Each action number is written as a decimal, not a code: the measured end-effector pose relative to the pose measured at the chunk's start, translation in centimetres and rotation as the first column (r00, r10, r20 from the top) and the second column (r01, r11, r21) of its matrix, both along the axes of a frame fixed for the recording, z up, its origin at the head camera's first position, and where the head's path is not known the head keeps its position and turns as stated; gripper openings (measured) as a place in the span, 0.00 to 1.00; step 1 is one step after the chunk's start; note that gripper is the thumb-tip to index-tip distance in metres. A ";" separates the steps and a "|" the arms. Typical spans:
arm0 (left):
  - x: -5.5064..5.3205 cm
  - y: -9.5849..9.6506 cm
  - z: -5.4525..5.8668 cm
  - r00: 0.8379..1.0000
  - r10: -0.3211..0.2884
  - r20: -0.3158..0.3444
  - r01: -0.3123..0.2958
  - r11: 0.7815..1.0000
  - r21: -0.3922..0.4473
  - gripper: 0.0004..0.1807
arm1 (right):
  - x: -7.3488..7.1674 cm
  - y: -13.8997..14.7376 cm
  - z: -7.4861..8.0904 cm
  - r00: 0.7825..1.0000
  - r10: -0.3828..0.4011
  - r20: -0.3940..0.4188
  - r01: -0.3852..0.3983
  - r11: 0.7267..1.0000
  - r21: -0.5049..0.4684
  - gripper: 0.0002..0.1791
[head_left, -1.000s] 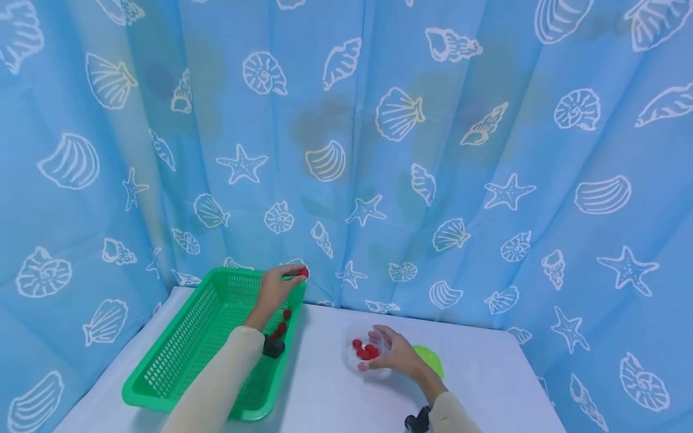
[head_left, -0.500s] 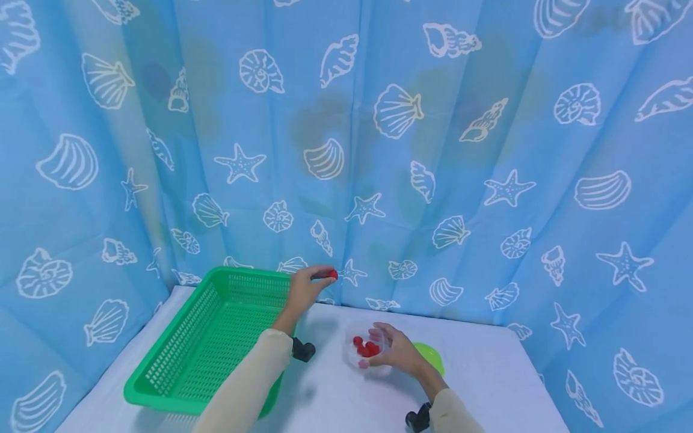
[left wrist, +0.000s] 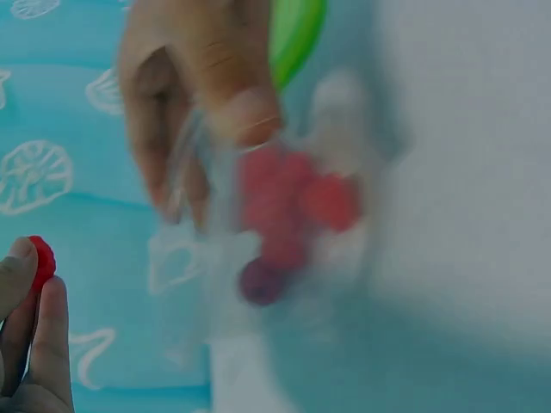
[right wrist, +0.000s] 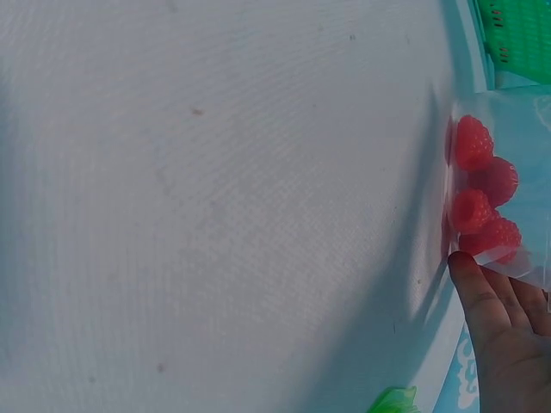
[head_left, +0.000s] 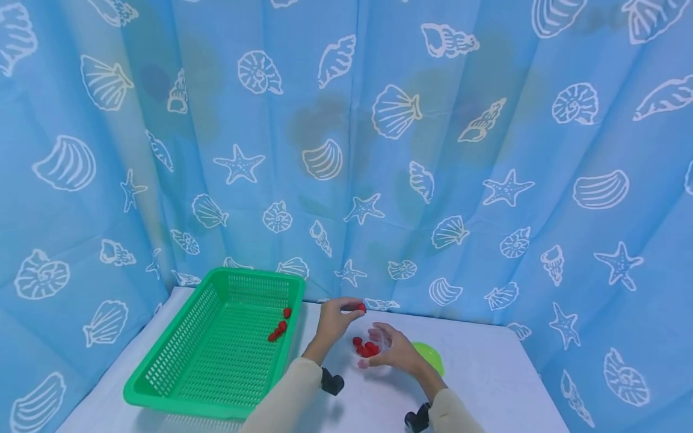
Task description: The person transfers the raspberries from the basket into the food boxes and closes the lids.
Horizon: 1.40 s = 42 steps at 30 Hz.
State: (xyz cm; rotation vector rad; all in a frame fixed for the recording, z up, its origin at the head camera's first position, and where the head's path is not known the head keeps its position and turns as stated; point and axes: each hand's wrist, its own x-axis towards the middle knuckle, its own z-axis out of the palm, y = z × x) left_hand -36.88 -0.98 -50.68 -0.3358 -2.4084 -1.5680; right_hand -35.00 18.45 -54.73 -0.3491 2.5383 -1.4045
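Note:
My left hand (head_left: 331,325) pinches a single raspberry (head_left: 361,307) between thumb and fingertips, just left of and above a small clear plastic container (right wrist: 529,129). That same raspberry (left wrist: 41,262) shows at the lower left of the left wrist view. My right hand (head_left: 397,353) grips the container by its side, thumb at the front and fingers behind. Several raspberries (head_left: 368,349) lie inside it, blurred in the left wrist view. The container's walls are nearly invisible in the head view.
A green plastic basket (head_left: 216,411) stands on the left of the white table (head_left: 487,385), with several raspberries (head_left: 278,329) along its right side. Beside my right hand lies a lime-green round object (head_left: 430,358), partly hidden. A blue shell-print curtain (head_left: 346,150) hangs behind.
From over the basket's right edge, my left hand has moved right and down to the container, carrying the raspberry. The raspberries in the basket are uncovered. My right hand has stayed in place.

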 end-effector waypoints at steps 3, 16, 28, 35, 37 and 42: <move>0.6 0.6 -1.2 1.000 -0.016 0.012 0.016 0.999 -0.049 0.15 | 0.0 0.0 0.0 1.000 -0.002 -0.009 0.002 1.000 -0.001 0.59; 1.6 1.4 -2.4 0.978 -0.140 0.156 0.183 0.934 -0.308 0.16 | -0.2 0.1 -0.5 0.999 -0.044 -0.032 0.046 0.996 0.082 0.60; 1.0 2.3 -2.8 0.970 -0.172 0.173 0.235 0.848 -0.475 0.17 | -0.1 0.2 -0.2 0.999 -0.021 -0.050 0.024 0.997 0.071 0.57; 1.1 2.5 -2.9 0.967 -0.170 0.190 0.243 0.839 -0.487 0.18 | 0.1 0.3 -0.2 0.998 -0.020 -0.053 0.024 0.997 0.074 0.57; 1.0 2.6 -2.9 0.969 -0.168 0.181 0.238 0.828 -0.508 0.18 | 0.1 0.3 -0.1 0.998 -0.018 -0.055 0.021 0.998 0.063 0.56; 1.0 2.8 -2.6 0.972 -0.156 0.177 0.229 0.805 -0.548 0.20 | 0.1 0.4 0.0 0.998 -0.013 -0.056 0.016 0.998 0.052 0.57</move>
